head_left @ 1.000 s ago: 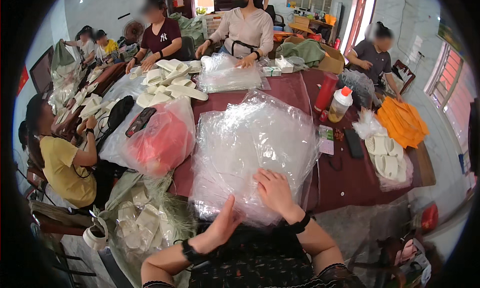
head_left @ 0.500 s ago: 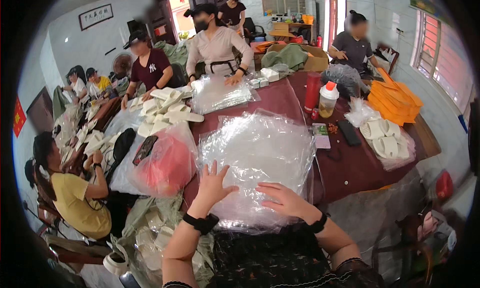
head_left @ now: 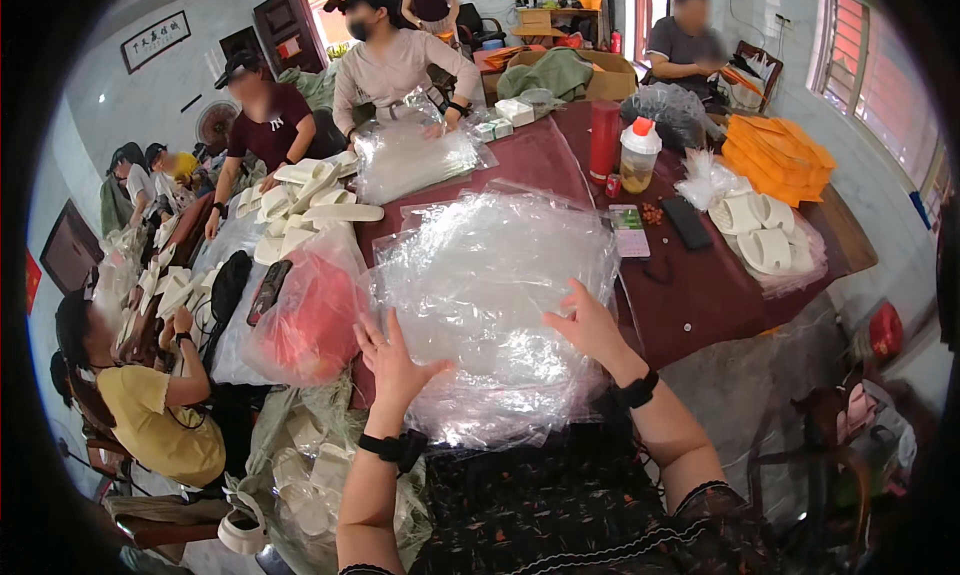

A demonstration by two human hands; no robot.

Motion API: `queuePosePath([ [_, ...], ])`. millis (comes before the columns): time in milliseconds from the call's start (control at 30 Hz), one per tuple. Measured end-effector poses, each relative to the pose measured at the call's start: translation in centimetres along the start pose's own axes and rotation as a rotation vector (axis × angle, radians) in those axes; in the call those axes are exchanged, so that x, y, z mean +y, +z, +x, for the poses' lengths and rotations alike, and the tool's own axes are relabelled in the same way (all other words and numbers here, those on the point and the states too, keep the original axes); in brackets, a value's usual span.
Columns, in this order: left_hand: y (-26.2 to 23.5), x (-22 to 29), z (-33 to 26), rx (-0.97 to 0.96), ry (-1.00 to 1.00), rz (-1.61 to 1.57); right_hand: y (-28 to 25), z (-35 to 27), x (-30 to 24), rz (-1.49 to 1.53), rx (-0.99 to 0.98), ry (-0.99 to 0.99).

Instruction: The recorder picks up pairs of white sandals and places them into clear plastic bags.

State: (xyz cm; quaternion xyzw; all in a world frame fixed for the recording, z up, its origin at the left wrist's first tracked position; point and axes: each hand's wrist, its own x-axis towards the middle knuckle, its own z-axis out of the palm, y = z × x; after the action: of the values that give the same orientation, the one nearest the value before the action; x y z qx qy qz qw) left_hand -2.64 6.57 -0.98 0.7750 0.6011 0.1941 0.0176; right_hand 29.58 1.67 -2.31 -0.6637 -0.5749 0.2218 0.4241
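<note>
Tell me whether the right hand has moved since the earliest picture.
Yes: the right hand has moved rightward, judged against the black rectangular object lying on the table; it is now closer to that object.

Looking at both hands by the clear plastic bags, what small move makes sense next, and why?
Probably bring the left hand and right hand gently inward to even up the clear plastic bags: both hands are open near opposite sides of the pile, whose edges look uneven.

Clear plastic bags hide the tabletop beneath; the view's lower edge crops the dark garment.
</note>
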Motion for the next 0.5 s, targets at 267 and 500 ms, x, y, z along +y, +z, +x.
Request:
queuePosePath([
  [267,-1.1,-3.2,1.5,0.198,-0.264,-0.475,0.4,1.2,-3.0,0.129,-0.187,-0.152],
  [500,-1.9,-3.7,1.4,-0.123,-0.486,-1.505,-0.1,2.9,-4.1,0.111,-0.223,-0.369],
])
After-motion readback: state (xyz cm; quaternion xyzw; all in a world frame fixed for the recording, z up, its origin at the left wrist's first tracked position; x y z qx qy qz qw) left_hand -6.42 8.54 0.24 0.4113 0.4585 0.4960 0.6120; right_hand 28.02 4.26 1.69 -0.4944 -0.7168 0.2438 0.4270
